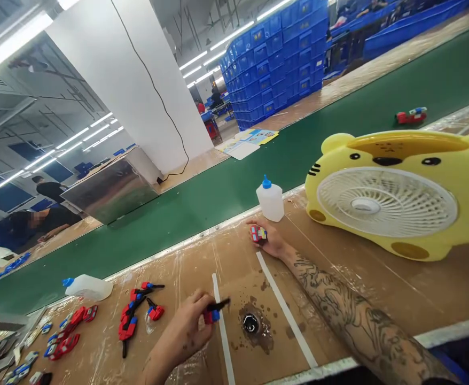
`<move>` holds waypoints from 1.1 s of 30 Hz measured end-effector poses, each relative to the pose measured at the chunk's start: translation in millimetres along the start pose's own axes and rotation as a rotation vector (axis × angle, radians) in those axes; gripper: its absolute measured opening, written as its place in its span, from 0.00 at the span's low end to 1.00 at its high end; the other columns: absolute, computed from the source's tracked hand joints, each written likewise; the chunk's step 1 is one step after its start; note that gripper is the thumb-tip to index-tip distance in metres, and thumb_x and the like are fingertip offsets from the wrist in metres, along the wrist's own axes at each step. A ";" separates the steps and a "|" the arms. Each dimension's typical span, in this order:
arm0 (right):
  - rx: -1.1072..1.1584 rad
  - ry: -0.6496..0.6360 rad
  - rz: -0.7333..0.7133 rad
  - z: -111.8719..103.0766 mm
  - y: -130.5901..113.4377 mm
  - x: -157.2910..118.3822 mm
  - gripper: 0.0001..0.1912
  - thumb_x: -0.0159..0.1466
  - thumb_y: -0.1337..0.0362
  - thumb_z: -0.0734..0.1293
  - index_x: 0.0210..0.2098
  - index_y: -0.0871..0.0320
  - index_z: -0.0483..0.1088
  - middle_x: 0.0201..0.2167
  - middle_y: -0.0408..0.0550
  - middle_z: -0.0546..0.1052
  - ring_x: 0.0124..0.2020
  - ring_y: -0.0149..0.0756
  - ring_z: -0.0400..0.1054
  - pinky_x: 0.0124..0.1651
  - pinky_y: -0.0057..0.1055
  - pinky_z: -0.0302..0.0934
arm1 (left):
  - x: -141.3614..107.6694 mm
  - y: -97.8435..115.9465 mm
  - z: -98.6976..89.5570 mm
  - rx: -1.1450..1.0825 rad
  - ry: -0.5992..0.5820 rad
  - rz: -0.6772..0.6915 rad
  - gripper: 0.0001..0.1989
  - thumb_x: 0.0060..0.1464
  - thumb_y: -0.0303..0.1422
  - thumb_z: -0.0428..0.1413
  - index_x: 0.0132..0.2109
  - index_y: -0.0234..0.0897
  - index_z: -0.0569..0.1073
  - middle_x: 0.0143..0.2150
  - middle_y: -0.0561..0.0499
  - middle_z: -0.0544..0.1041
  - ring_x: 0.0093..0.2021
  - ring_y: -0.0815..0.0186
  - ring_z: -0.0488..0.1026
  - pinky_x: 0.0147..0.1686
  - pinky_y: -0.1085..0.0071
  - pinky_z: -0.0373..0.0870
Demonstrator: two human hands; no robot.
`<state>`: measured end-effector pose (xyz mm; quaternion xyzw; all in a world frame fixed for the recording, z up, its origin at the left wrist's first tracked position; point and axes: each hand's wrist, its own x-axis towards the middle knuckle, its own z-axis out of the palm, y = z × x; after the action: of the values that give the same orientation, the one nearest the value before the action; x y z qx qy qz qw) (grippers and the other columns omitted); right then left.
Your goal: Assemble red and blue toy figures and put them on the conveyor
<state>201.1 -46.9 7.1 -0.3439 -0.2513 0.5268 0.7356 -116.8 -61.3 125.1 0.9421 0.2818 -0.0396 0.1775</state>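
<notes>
A red-and-blue piece with a black strip jutting from it is in the left hand, thumb and fingers pinching it above the brown-covered table; the strip points right, toward a small dark round cup that looks to hold liquid (wet splashes spread over the covering around it); a second piece, a red-and-blue toy car, sits in the right hand, whose fingers curl round it, farther forward on the table; the cup lies between two white strips that run lengthwise on the covering.

Left of the left hand, more red-and-blue pieces with black parts lie in a curved row, one lying apart beside it; beyond them, toward the far left, are further small cars in a loose cluster, with a white bottle on its side behind; another bottle with a blue cap stands upright just past the right hand; to its right is a yellow animal-faced fan; behind runs a green belt, one red piece on it at the far right; past the belt rise stacked blue crates and a white pillar.
</notes>
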 end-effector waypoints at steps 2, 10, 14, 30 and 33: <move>-0.011 0.026 -0.040 0.1 3.9 2.5 0.21 0.57 0.47 0.70 0.43 0.54 0.70 0.22 0.37 0.65 0.20 0.28 0.59 0.16 0.22 0.50 | -2.3 20.6 1.5 -0.005 -0.005 0.171 0.16 0.55 0.23 0.50 0.48 0.43 0.71 0.47 0.47 0.71 0.46 0.65 0.71 0.47 0.72 0.68; -0.099 0.026 -0.167 1.6 11.4 1.1 0.20 0.55 0.48 0.73 0.38 0.56 0.73 0.23 0.38 0.67 0.23 0.28 0.59 0.18 0.23 0.51 | 10.3 35.2 15.4 0.380 -0.001 0.541 0.23 0.58 0.19 0.46 0.54 0.48 0.69 0.54 0.47 0.71 0.51 0.60 0.69 0.49 0.63 0.69; -0.090 0.045 -0.169 0.4 9.9 2.7 0.17 0.56 0.51 0.72 0.38 0.56 0.73 0.22 0.39 0.68 0.22 0.28 0.59 0.19 0.23 0.51 | 15.1 41.2 11.2 0.421 -0.063 0.570 0.20 0.60 0.21 0.46 0.54 0.47 0.68 0.55 0.47 0.70 0.49 0.60 0.69 0.48 0.63 0.69; 0.046 -0.091 -0.078 -6.2 9.9 6.0 0.20 0.52 0.57 0.77 0.42 0.55 0.76 0.36 0.44 0.77 0.35 0.33 0.71 0.41 0.29 0.67 | 20.7 50.3 9.3 0.484 -0.192 0.557 0.18 0.62 0.24 0.47 0.54 0.47 0.68 0.57 0.48 0.70 0.50 0.59 0.69 0.50 0.61 0.70; 0.072 -0.112 -0.077 -5.0 7.5 4.8 0.20 0.50 0.57 0.79 0.41 0.55 0.77 0.34 0.43 0.77 0.35 0.32 0.71 0.43 0.29 0.67 | 17.7 49.6 6.5 0.426 -0.159 0.563 0.21 0.60 0.22 0.47 0.55 0.47 0.69 0.57 0.46 0.69 0.50 0.58 0.70 0.49 0.60 0.71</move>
<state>201.8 -42.0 -1.8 -0.2773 -0.2861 0.5254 0.7518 -74.8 -93.1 131.4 0.9926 -0.0177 -0.1202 0.0023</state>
